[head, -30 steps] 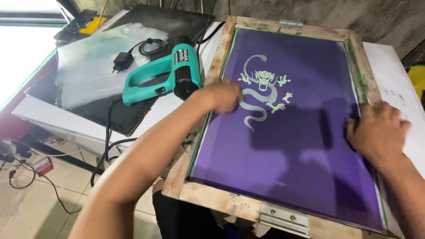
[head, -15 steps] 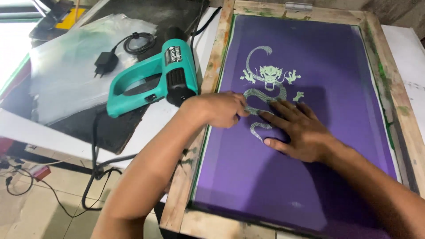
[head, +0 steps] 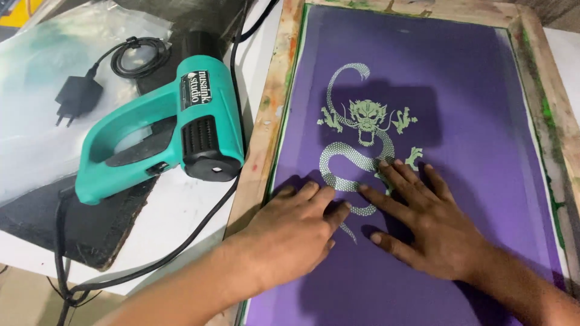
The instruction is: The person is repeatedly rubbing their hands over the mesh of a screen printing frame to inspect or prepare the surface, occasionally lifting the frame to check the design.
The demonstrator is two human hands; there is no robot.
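Left hand [head: 290, 232] pressed flat on the purple mesh of the screen-printing frame [head: 264, 121], fingers together, gripping nothing, fingertips at the lower coil of the pale green dragon stencil [head: 362, 130]. Right hand [head: 432, 226] just beside it at 3 o'clock, also flat and spread wide, holding nothing, fingertips touching the dragon's tail. Wooden frame lying on the white tabletop [head: 163, 220]. At 10 o'clock from the left hand, a teal heat gun [head: 163, 136] on its side. Farther out at 10 o'clock, a black plug adapter [head: 75, 99] on clear plastic.
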